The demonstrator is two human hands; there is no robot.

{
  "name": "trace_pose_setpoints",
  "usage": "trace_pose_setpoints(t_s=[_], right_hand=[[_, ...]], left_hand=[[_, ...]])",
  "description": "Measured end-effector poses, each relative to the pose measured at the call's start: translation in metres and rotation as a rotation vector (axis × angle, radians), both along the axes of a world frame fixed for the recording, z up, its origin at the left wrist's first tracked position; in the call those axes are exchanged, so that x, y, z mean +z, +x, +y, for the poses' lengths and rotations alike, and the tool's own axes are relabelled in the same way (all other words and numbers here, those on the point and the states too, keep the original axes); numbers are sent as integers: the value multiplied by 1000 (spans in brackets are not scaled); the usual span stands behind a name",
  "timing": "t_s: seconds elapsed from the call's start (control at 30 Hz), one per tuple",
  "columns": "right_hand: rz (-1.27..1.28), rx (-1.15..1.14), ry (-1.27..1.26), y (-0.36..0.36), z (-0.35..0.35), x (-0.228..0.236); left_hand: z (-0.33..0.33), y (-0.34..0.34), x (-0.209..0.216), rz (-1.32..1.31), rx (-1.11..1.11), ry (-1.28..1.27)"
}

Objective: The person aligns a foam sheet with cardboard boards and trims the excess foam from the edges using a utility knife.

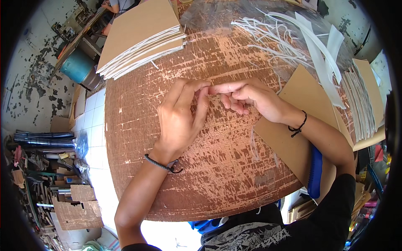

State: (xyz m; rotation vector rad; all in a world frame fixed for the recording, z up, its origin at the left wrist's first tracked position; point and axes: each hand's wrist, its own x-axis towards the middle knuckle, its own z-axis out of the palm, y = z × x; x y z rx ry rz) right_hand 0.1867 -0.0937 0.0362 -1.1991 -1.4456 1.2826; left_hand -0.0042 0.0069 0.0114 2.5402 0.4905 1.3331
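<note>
Over the middle of the scratched brown table (142, 125), my two hands meet at the fingertips. My left hand (180, 111) is closed in a pinch, its thumb and fingers drawn together around the tip of my right index finger. Whether anything small lies in that pinch is hidden. My right hand (261, 96) points its index finger toward the left one; its other fingers are loosely curled and apart, with nothing visible in them. Beneath my right forearm is a brown cardboard sheet (289, 134).
A stack of brown boards with white edges (142, 25) stands at the far left, another upright stack (362, 100) at the right. White strips (276, 35) lie on clear plastic at the far right. A blue-handled tool (315, 173) rests near the right front edge.
</note>
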Motion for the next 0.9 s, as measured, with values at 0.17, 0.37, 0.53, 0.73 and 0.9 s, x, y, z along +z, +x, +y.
trace_pose_setpoints(t_s=[0.17, 0.37, 0.53, 0.73, 0.9], right_hand=[[60, -67, 1, -1, -1, -4], [23, -58, 40, -1, -2, -4], [-3, -43, 21, -3, -2, -3], [-94, -2, 28, -4, -2, 0], [-57, 21, 26, -3, -2, -3]], left_hand=[[1, 2, -1, -21, -27, 196], [-4, -4, 5, 71, 29, 268], [0, -2, 2, 70, 49, 331], [-2, 0, 5, 109, 81, 384], [-3, 0, 4, 131, 75, 379]])
